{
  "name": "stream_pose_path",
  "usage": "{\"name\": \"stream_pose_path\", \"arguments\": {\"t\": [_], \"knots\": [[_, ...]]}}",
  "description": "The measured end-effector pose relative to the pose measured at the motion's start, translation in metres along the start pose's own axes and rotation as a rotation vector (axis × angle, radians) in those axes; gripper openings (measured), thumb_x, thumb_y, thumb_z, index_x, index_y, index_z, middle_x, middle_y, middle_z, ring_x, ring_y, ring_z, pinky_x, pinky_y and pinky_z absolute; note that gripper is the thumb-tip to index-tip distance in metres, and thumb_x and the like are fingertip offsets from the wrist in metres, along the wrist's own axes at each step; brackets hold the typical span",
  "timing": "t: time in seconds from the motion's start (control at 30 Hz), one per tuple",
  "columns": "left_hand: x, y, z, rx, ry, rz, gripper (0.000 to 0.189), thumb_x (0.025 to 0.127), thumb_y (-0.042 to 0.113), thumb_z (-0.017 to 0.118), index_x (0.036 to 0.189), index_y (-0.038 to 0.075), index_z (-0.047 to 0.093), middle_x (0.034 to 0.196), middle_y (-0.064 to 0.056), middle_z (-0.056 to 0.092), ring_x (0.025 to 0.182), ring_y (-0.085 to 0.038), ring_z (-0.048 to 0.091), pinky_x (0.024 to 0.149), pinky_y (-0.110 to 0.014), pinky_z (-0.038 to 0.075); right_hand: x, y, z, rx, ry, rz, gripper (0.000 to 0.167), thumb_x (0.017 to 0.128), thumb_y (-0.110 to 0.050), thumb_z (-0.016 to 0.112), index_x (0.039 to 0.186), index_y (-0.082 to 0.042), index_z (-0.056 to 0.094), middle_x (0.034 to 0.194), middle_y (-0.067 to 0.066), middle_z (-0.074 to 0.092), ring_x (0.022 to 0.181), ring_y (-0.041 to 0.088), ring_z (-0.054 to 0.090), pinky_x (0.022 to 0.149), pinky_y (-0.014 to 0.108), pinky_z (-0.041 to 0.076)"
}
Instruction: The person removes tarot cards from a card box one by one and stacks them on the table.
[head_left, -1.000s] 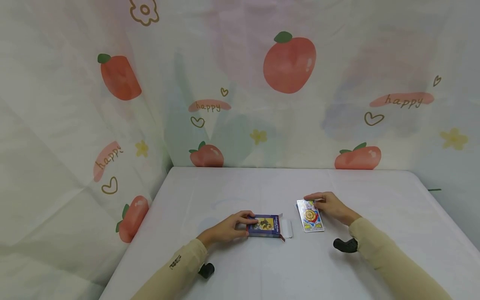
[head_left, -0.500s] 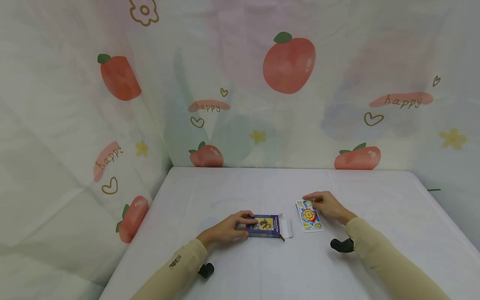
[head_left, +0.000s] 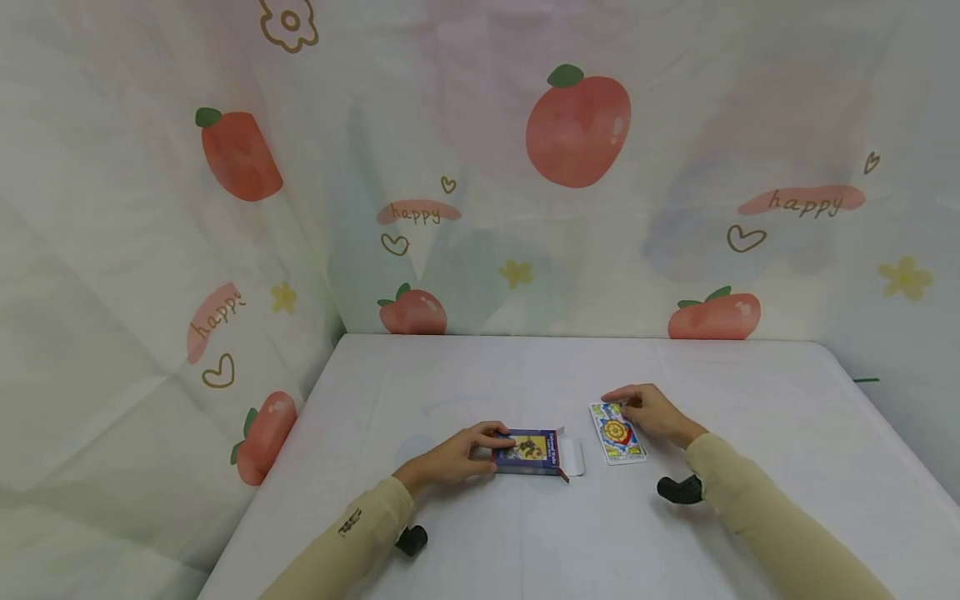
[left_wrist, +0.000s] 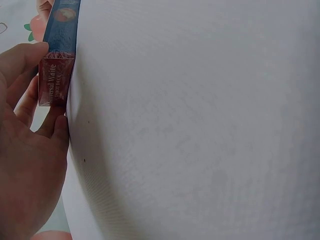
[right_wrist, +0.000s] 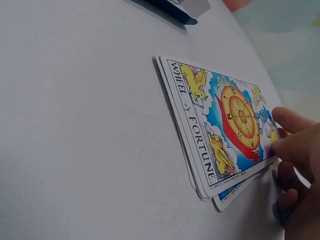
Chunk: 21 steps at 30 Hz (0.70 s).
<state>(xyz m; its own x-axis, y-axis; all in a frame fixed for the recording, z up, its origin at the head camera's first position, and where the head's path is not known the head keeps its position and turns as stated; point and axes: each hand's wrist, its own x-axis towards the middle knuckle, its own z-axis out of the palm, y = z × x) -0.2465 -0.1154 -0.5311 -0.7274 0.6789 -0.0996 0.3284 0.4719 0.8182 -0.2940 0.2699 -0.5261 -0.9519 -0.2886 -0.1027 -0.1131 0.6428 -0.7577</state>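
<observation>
My left hand grips the closed left end of a blue tarot card box, which lies flat with its white flap out to the right. In the left wrist view, the box's red end panel sits between thumb and fingers. My right hand pinches the far right corner of a small stack of tarot cards, just right of the box. "Wheel of Fortune" is the top card in the right wrist view. The cards beneath are slightly fanned, and one blue-edged card sticks out below.
A white cloth covers the table. Behind and to the left hangs a printed fabric backdrop with fruit and "happy" lettering. Black wrist-worn pieces stick out below both sleeves.
My right hand has shifted slightly left, and the top card now lines up more closely with the cards under it. My left hand and the box stay in place.
</observation>
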Motion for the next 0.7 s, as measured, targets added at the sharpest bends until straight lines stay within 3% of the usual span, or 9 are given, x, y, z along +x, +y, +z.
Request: {"name": "stream_pose_path", "arguments": {"t": [0.37,0.7], "knots": [[-0.0007,0.0011,0.0007,-0.002,0.009,-0.007,0.049,0.096,0.010,0.066,0.143,0.022,0.059,0.154,0.000,0.042,0.151,-0.024,0.030,0.125,-0.053,0.025,0.0021,0.0018,-0.0008,-0.009,-0.024,0.032,0.037,0.098,0.003,0.052,0.132,-0.001,0.065,0.131,0.024,0.060,0.105,0.027,0.049,0.084,0.030,0.043],[-0.0002,0.0010,0.0005,-0.002,0.000,0.009,0.049,0.097,0.010,0.065,0.145,0.020,0.057,0.155,-0.002,0.041,0.151,-0.026,0.030,0.124,-0.055,0.025,-0.0007,-0.0005,-0.0024,0.023,-0.022,0.065,0.038,0.100,-0.003,0.053,0.138,-0.002,0.061,0.142,0.025,0.056,0.111,0.030,0.051,0.090,0.032,0.044]]}}
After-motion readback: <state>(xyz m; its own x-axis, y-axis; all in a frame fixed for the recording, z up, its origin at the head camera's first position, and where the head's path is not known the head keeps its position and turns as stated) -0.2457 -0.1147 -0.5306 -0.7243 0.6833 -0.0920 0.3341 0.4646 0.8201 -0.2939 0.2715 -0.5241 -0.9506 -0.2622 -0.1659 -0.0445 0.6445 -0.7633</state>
